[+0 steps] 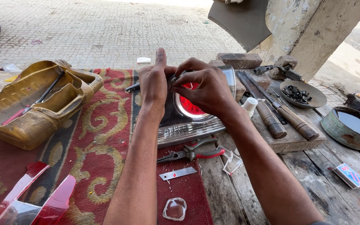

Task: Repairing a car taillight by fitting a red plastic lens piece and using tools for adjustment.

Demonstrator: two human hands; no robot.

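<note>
I see my left hand [154,81] and right hand [205,89] both closed around the far edge of a vehicle tail lamp [190,112] with a red round lens, standing on the patterned rug [92,141]. Near it lie red-handled pliers [190,153] and a metal blade [178,173].
</note>
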